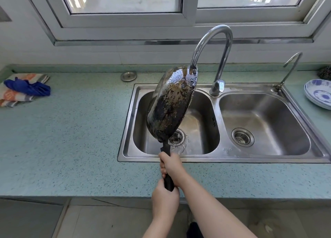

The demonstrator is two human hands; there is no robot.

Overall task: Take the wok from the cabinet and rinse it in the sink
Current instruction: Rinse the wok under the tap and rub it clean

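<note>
Now you look mid-rinse: left hand [164, 201] and right hand [172, 167] both grip the handle [168, 182], wok [172, 105] tilted under the tap [211, 40] at centre frame; next, probably rotate it over the sink [232, 158].

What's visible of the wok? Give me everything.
The wok is round metal, its shown face blackened, blotchy and wet-glossy, with a greyer edge. It is steeply tilted over the left basin, top edge at the faucet spout. Its straight black handle points toward the person; the right hand grips it higher, the left hand its end.
</note>
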